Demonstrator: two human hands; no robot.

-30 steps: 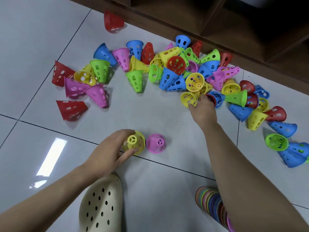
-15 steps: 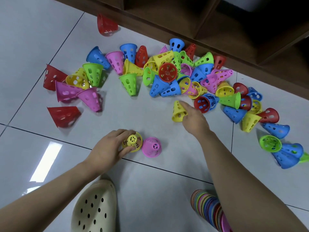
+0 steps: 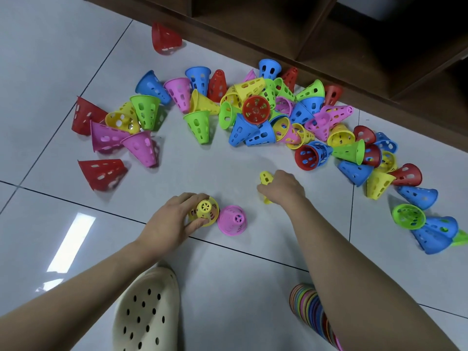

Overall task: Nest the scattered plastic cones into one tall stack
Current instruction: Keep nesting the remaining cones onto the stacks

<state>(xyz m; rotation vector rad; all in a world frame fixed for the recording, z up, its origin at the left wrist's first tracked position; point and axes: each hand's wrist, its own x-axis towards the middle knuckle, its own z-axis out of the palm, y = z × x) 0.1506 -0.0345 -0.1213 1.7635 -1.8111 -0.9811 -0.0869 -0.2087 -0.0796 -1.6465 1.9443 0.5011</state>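
Glossy pale floor tiles [image 3: 228, 287] with dark grout lines; dark wooden shelving [image 3: 316, 34] runs along the far edge.

Scattered perforated plastic cones [image 3: 258, 115], mostly toppled

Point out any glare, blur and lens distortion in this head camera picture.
Head view: a bright window-shaped glare patch sits on the glossy floor tiles at lower left; the right hand and the yellow cone it holds are motion-blurred; the wide-angle lens bows the tile grout lines; the wooden shelf recesses are dark.
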